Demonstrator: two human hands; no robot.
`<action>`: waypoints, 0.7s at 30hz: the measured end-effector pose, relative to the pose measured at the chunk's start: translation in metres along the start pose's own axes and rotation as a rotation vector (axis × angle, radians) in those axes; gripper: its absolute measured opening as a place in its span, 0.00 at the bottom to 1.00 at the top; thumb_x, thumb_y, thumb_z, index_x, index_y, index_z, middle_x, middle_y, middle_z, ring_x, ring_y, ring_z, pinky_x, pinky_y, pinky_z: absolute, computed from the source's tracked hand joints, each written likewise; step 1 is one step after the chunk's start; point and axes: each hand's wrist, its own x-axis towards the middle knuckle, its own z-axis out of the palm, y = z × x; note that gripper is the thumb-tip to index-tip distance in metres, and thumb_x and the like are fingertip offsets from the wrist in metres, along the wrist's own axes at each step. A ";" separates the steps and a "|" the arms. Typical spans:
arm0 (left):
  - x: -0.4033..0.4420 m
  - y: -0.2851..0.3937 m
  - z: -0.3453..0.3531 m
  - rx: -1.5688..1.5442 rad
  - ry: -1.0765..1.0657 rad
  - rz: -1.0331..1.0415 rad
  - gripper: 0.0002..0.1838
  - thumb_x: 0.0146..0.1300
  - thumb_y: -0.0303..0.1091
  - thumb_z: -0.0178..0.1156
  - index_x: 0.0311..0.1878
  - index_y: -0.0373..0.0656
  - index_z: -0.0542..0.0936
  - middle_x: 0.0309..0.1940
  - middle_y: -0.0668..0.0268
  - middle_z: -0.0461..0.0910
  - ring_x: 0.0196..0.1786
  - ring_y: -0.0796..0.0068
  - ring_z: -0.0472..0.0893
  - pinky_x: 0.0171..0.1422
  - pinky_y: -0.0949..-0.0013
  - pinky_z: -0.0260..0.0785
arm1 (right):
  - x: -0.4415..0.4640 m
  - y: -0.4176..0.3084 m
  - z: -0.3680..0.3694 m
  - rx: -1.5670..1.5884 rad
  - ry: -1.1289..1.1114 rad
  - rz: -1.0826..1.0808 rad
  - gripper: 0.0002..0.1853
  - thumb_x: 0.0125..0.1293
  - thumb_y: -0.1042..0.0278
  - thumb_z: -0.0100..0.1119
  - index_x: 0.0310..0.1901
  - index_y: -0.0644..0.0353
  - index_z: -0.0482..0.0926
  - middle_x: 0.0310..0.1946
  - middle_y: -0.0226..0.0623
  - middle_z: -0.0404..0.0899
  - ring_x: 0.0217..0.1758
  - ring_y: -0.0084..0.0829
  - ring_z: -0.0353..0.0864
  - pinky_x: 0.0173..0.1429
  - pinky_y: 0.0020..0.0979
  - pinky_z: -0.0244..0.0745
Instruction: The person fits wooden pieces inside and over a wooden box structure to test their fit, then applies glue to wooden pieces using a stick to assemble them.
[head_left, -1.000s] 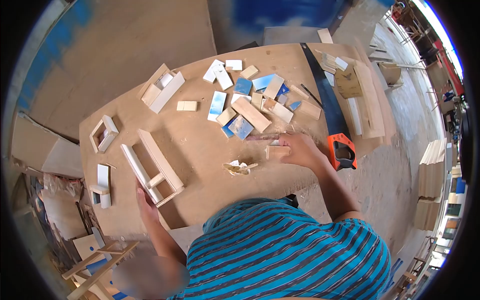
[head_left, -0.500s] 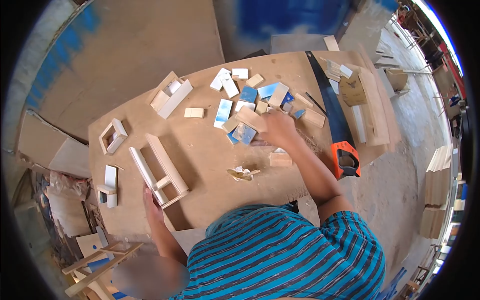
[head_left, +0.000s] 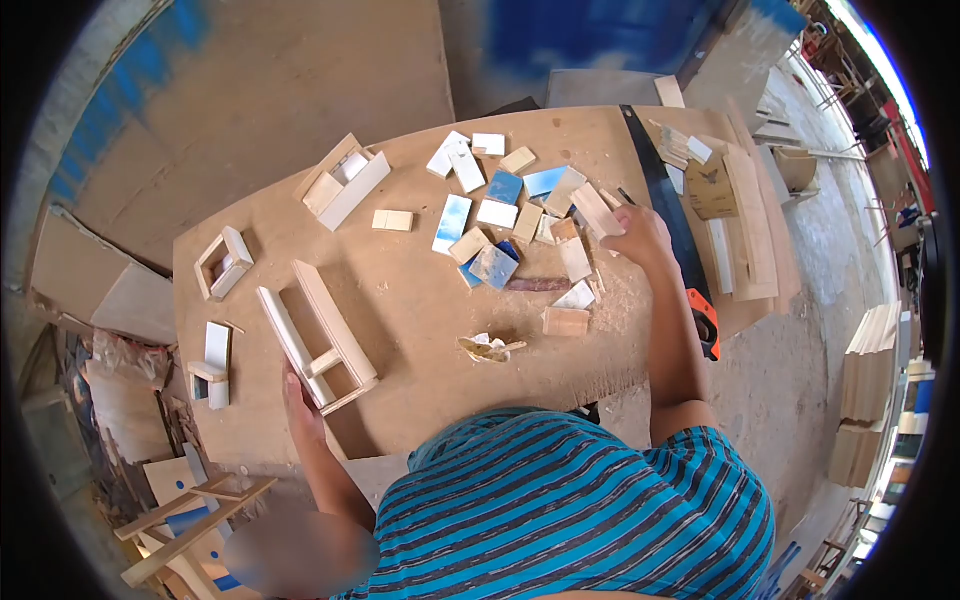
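On table (head_left: 440,400), L side: L hand (head_left: 301,402) rests against frame (head_left: 337,322), prob. steadying it; finger closure can't be told. R hand (head_left: 642,238) pinches wood block (head_left: 596,211) by near end, appar. for control, at scrap pile's (head_left: 497,214) R edge.

The one camera, worn on the head, looks forward and down from above and behind the fingers of the left hand (head_left: 303,408) and right hand (head_left: 646,238). It sits far enough back to take in the tabletop (head_left: 430,350) around the fingers and the striped shirt (head_left: 575,510) behind them.
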 end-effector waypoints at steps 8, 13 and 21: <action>0.002 -0.002 -0.003 -0.002 -0.025 0.000 0.35 0.75 0.50 0.45 0.75 0.37 0.54 0.72 0.59 0.62 0.73 0.67 0.63 0.75 0.64 0.55 | -0.004 -0.013 -0.019 0.381 -0.256 -0.135 0.25 0.37 0.58 0.78 0.40 0.61 0.84 0.36 0.40 0.83 0.39 0.35 0.83 0.45 0.33 0.75; 0.004 -0.004 -0.006 -0.022 -0.035 0.030 0.34 0.75 0.49 0.45 0.76 0.37 0.54 0.73 0.59 0.61 0.73 0.66 0.62 0.77 0.64 0.52 | 0.015 -0.054 -0.010 0.213 -0.264 -0.428 0.23 0.43 0.55 0.76 0.40 0.61 0.84 0.39 0.40 0.83 0.45 0.38 0.82 0.49 0.36 0.75; 0.003 0.003 0.008 0.066 -0.022 0.068 0.35 0.76 0.49 0.42 0.76 0.35 0.51 0.75 0.58 0.56 0.76 0.64 0.58 0.79 0.63 0.48 | 0.118 -0.162 0.047 0.087 -0.005 -0.591 0.27 0.56 0.45 0.64 0.50 0.59 0.81 0.49 0.43 0.82 0.54 0.46 0.80 0.57 0.42 0.74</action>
